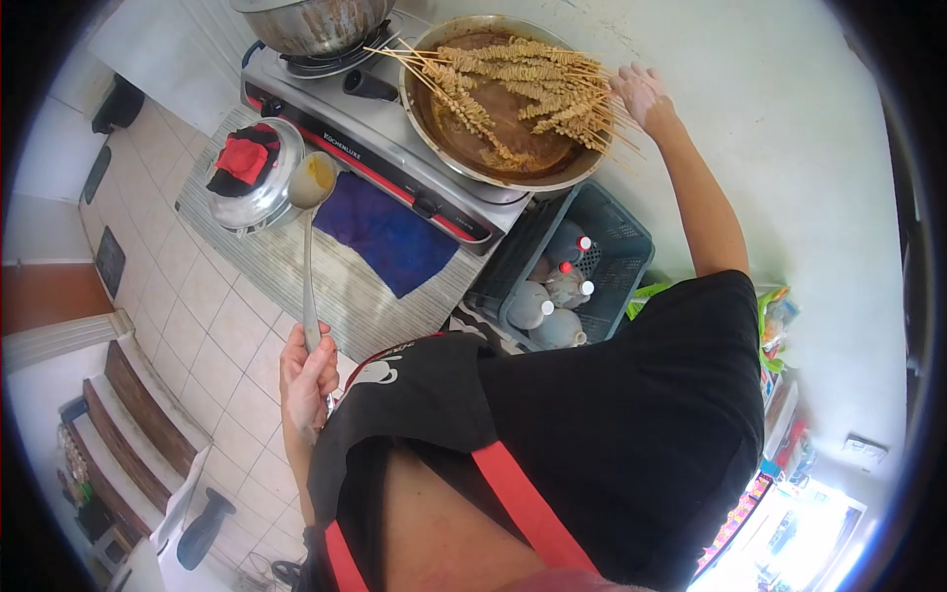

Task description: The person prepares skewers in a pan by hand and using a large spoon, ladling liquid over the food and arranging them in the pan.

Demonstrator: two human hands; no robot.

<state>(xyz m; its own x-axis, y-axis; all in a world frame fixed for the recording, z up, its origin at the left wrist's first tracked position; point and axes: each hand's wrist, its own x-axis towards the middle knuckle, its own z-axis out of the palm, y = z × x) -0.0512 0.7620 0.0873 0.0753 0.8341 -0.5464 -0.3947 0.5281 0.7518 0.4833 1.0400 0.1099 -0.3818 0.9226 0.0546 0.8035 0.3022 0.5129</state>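
My left hand (308,377) is closed around the handle of a metal ladle (309,251), whose bowl is up and has orange-brown residue in it. At the wide pan (503,181) on the stove, my right hand (642,95) is at the right rim, fingers curled by the stick ends of several skewers; whether it grips them is unclear. The skewers (547,70) carry coiled, tan food threaded on wooden sticks. Most lie across the pan's right and upper side, and a few lean on the left. Brown sauce (492,111) covers the pan's bottom.
The gas stove (370,159) also bears a large stained pot (318,26). In front are a lidded metal pot (259,207) with red and black cloth pads (243,161) on top and a blue cloth (385,233). A dark plastic crate (629,251) of capped bottles stands right of the stove, beside the wall.
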